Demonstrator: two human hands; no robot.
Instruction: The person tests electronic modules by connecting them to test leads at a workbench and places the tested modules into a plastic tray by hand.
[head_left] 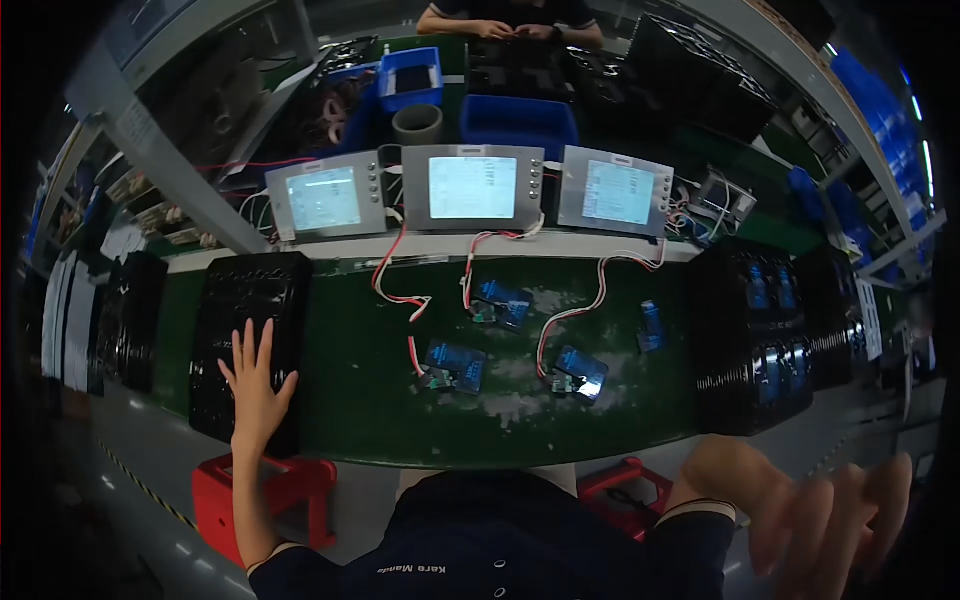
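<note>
My left hand [257, 393] lies flat with its fingers spread on top of a stack of black plastic trays [214, 330] at the table's left. Off the front right corner of the table, close to the camera, my right hand [825, 515] is raised and blurred. Its fingers look apart, and nothing shows in them. Between the hands, three blue-wrapped battery packs with small green boards lie on the green table: a left pack [458, 367], a back pack [505, 303] and a right pack [582, 373]. A smaller blue pack [651, 326] lies farther right.
Three testers, a left one [325, 196], a middle one [472, 188] and a right one [614, 190], stand behind, with red and white leads. Black trays with blue packs [760, 350] are stacked right. Red stools [265, 500] stand below. A person's hands [515, 31] show across the bench.
</note>
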